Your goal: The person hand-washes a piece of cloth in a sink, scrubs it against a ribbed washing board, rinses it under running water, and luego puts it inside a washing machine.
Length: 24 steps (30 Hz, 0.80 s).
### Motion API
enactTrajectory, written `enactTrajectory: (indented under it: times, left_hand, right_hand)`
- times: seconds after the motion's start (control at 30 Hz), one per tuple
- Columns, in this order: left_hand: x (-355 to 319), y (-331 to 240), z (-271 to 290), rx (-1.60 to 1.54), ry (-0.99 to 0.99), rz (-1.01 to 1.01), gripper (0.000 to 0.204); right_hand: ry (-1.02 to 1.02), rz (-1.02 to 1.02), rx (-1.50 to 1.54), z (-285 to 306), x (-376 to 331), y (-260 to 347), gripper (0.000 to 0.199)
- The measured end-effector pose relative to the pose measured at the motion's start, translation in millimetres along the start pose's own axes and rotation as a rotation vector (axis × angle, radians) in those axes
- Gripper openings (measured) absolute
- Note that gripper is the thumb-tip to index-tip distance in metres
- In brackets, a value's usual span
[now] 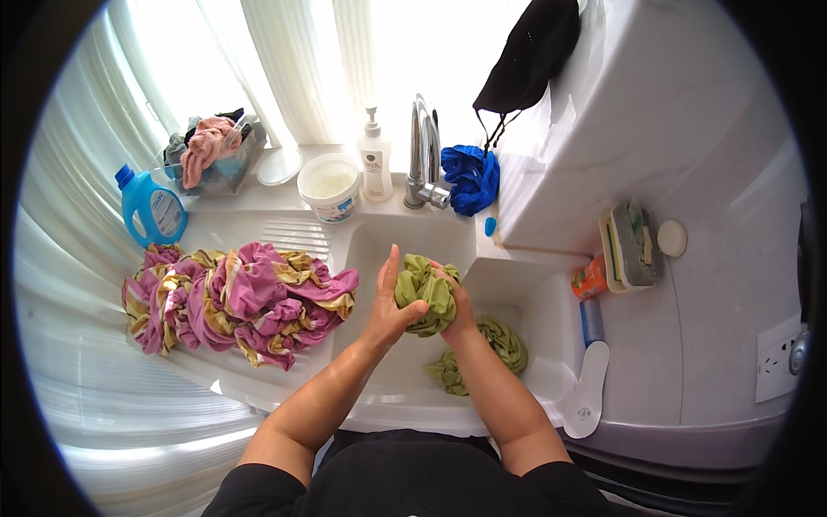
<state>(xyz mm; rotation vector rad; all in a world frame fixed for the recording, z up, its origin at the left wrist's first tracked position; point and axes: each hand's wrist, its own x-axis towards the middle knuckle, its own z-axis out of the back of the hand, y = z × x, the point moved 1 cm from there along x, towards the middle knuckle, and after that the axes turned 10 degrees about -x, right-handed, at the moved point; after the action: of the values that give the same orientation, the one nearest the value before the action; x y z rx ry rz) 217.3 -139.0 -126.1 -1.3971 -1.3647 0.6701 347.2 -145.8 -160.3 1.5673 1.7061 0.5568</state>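
Your left hand (pixel 392 303) and right hand (pixel 457 302) are both clamped on a bunched green cloth (pixel 424 291), pressing it between them over the white sink (pixel 379 237). Left fingers point up along the cloth's left side, thumb hooked under; right hand wraps it from the right, mostly hidden behind the wad. The cloth looks soft, crumpled and wrinkled, balled into a lump. A twisted, rope-like tail of the same green cloth (pixel 491 345) trails down behind your right wrist into the basin.

Left of the sink, on the ribbed white drainboard (pixel 284 233), lies a wrung pile of pink and yellow patterned fabric (pixel 237 302), knotted in thick coils. Behind it stands a blue plastic detergent bottle (pixel 152 207). Behind the basin: a round white tub (pixel 329 185), a white pump bottle (pixel 374 159), a shiny metal tap (pixel 422 155), and a crumpled blue rag (pixel 472 177) just beside the tap. A flat white oval brush-like piece (pixel 587 392) rests on the right rim.
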Motion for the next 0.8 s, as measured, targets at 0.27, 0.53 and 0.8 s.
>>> enactTrajectory:
  times: [0.27, 0.53, 0.8]
  left_hand:
    - [-1.9, -11.8, -23.8, 0.529, -0.053, -0.448, 0.044]
    - [-8.1, 11.6, -8.8, 0.167, -0.145, 0.044, 0.013]
    - [8.8, -1.4, 7.7, 0.035, 0.013, 0.26, 0.056]
  right_hand:
    - [0.022, -0.099, 0.115, -27.0, -14.9, 17.3, 0.033]
    - [-0.364, -0.041, 0.002, -27.1, -21.6, -3.5, 0.016]
    - [-0.395, 0.596, -0.523, -24.2, -6.7, 13.1, 0.018]
